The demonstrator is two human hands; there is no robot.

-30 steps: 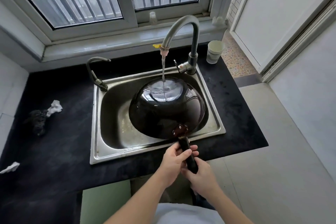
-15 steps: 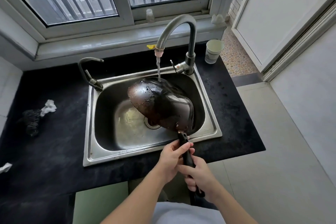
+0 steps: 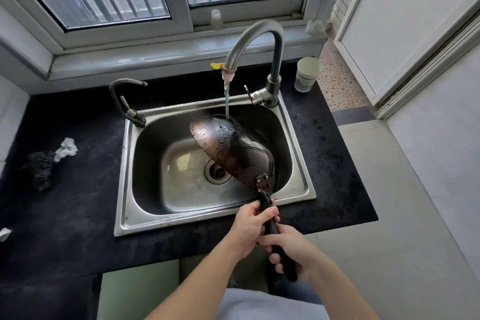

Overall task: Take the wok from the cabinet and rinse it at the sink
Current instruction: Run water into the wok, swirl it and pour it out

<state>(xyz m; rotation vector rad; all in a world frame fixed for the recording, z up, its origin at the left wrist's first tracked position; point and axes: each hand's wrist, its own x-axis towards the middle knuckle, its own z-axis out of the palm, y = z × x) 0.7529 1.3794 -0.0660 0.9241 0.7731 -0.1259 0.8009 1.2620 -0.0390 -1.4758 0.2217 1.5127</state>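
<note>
A dark, wiry scourer (image 3: 41, 166) is seen far left on the matte black countertop (image 3: 78, 202), well apart from the brushed-steel sink (image 3: 124, 176). The rounded, wet wok (image 3: 233, 148) is held tilted over the basin's right half, with open basin to its left. Its domed back is struck by the stream from the curved faucet (image 3: 255, 34). Its black handle (image 3: 275, 231) is clasped by the left hand (image 3: 249, 228) just past the sink's front rim and by the right hand (image 3: 293, 249) behind. A paper cup (image 3: 307, 74) is set at the countertop's far right edge.
</note>
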